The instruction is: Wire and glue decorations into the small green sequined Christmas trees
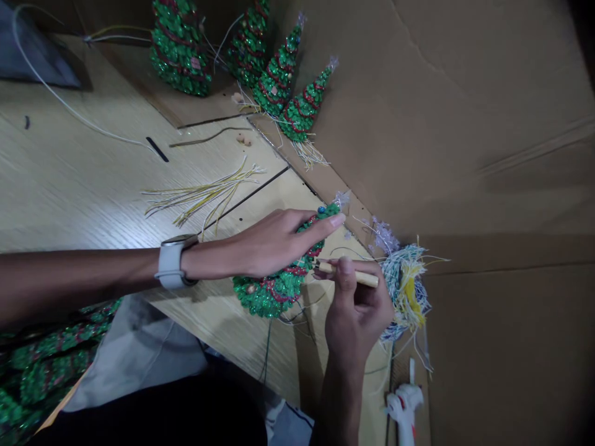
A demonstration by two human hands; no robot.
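Observation:
A small green tinsel Christmas tree (pixel 274 291) with red garland lies tilted on the table, its clear tip (pixel 341 199) pointing up and to the right. My left hand (pixel 274 238) lies over the tree and grips its upper part, with thumb and forefinger along the narrow end. In my right hand (pixel 356 306) is a short tool with a pale wooden handle (pixel 367 278), pinched between thumb and fingers. Its dark end meets the tree's side by the red garland; the exact contact is hidden among the tinsel. Thin wires trail from the tree's base.
Several finished trees (pixel 304 105) stand at the back by a cardboard wall (pixel 465 124). Cut white and yellow wires (pixel 204 192) lie on the table (pixel 93 179). A wire bundle (pixel 406 291) and a white-handled tool (pixel 403 409) are at right. More trees (pixel 51 365) fill the lower left.

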